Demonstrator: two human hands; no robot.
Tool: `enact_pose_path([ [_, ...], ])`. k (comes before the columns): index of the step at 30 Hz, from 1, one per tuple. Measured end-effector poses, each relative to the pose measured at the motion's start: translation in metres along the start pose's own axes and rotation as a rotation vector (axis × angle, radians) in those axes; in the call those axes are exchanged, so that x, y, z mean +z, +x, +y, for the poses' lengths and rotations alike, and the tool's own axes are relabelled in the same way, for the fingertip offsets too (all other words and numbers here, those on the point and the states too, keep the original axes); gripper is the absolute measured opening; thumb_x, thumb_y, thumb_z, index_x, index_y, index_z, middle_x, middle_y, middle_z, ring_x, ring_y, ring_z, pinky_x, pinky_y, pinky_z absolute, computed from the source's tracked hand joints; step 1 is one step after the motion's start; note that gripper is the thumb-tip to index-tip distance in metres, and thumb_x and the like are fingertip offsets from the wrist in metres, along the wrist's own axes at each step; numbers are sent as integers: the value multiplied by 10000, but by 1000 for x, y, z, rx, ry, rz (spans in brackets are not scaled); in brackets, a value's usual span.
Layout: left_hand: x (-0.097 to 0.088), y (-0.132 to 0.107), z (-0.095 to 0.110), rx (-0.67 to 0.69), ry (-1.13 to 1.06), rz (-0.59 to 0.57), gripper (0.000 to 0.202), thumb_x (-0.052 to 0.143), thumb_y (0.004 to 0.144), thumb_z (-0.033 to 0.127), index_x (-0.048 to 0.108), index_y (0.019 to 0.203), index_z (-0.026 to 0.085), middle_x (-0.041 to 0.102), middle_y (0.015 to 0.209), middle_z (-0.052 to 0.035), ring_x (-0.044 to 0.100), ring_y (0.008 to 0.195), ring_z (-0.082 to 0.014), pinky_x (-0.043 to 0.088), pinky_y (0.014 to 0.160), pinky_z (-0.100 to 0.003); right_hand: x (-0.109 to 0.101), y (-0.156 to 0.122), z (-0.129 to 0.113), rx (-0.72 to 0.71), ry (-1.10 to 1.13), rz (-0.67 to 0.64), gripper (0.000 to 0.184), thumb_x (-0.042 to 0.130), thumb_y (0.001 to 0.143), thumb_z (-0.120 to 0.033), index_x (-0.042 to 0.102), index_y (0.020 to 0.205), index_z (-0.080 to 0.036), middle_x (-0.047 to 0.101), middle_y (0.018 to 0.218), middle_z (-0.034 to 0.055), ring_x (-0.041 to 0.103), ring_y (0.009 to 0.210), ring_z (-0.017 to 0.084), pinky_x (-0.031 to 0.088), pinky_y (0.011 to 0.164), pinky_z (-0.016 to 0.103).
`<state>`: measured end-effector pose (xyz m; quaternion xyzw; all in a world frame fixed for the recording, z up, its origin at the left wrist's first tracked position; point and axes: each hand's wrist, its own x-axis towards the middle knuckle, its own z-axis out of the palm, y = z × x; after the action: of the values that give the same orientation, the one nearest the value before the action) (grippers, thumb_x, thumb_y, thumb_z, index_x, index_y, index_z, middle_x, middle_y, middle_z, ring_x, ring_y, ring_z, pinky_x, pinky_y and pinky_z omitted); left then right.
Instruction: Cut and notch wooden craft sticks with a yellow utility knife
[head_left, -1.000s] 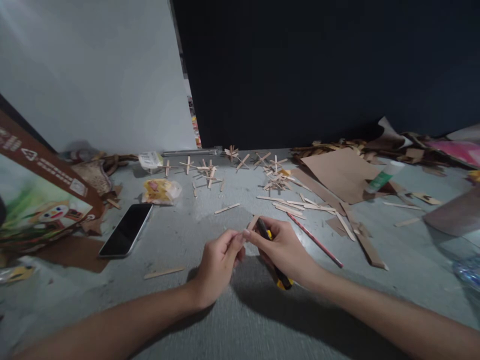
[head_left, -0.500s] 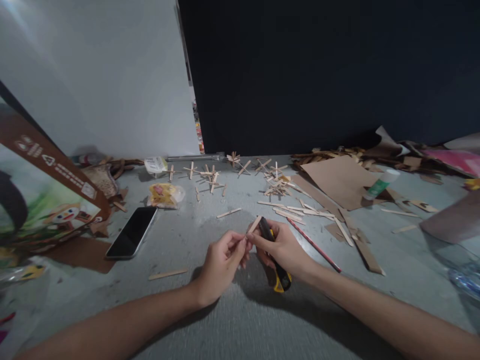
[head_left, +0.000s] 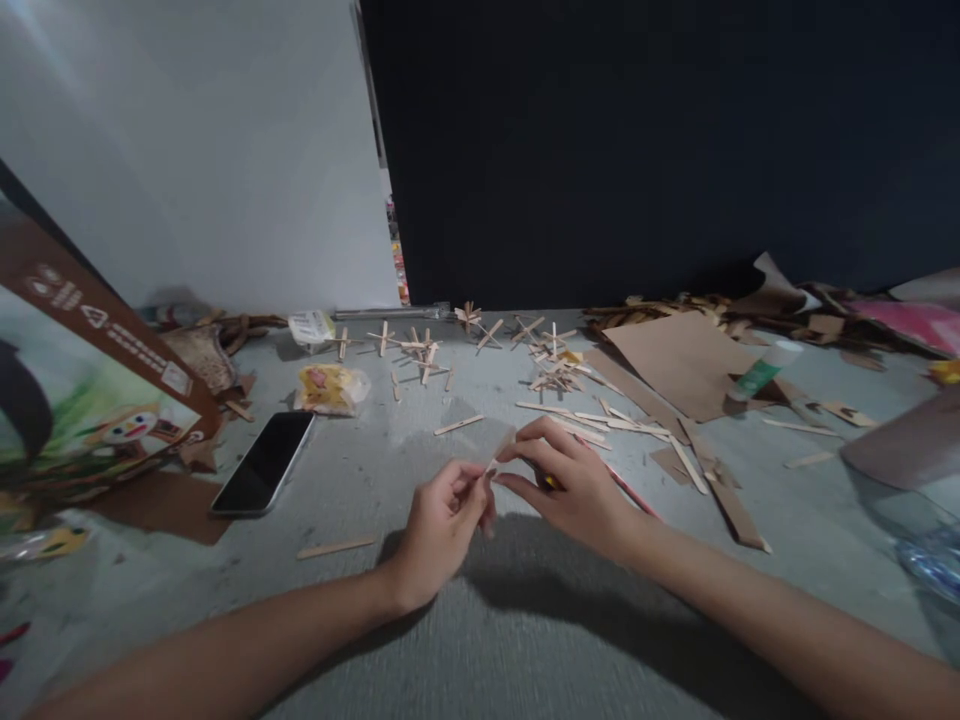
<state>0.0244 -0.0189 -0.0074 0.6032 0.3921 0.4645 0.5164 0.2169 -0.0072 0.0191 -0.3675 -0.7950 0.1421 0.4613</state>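
My left hand [head_left: 439,530] pinches a small wooden craft stick [head_left: 493,462] between thumb and fingertips, its end slanting up to the right. My right hand [head_left: 585,490] is curled close beside it, its fingertips at the upper end of the stick. Inside the right palm shows a bit of a black and yellow utility knife [head_left: 551,482]; most of the knife is hidden by the hand, and its blade cannot be made out. Just beyond the hands lies a loose craft stick [head_left: 458,425]. Part of a red pencil-like rod [head_left: 626,490] sticks out behind the right hand.
Small crossed-stick pieces [head_left: 427,362] stand toward the back. Loose sticks [head_left: 630,424] and brown cardboard [head_left: 675,365] lie to the right, with a glue stick [head_left: 766,370]. On the left are a phone [head_left: 264,465], a wrapped snack [head_left: 330,390] and a printed bag [head_left: 97,370].
My right hand has turned over and risen slightly, so the knife that showed below it is now mostly hidden. My left hand stays nearly in place with the stick.
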Motion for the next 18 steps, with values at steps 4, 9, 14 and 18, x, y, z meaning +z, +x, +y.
enact_pose_path([
  [4,0,-1,0,10,4,-19,396,633,969,580,601,903,191,574,638,37,537,560,-124,445,577,-258,2,-1,7,-22,-36,-55,163,561,1079,-296,707,1030,-242,702,1001,89,694,916,223,580,790,355],
  [9,0,-2,0,11,18,-42,360,623,972,548,594,910,194,567,630,42,526,559,-123,440,584,-256,0,-1,7,-21,-33,-125,178,536,1091,-279,688,1013,-231,692,1006,83,696,904,219,563,777,340],
  [14,1,-1,1,-20,41,-30,294,626,961,475,587,889,192,577,644,37,529,562,-123,432,581,-253,-5,1,2,20,-126,-247,194,484,1105,-253,666,1042,-226,678,1038,86,690,882,212,522,744,310],
  [18,1,-2,0,7,83,-30,280,600,979,457,594,886,193,595,654,28,541,570,-130,436,591,-258,-3,1,1,39,-237,-291,187,459,1107,-226,636,1050,-210,652,1056,94,679,850,211,499,706,298],
])
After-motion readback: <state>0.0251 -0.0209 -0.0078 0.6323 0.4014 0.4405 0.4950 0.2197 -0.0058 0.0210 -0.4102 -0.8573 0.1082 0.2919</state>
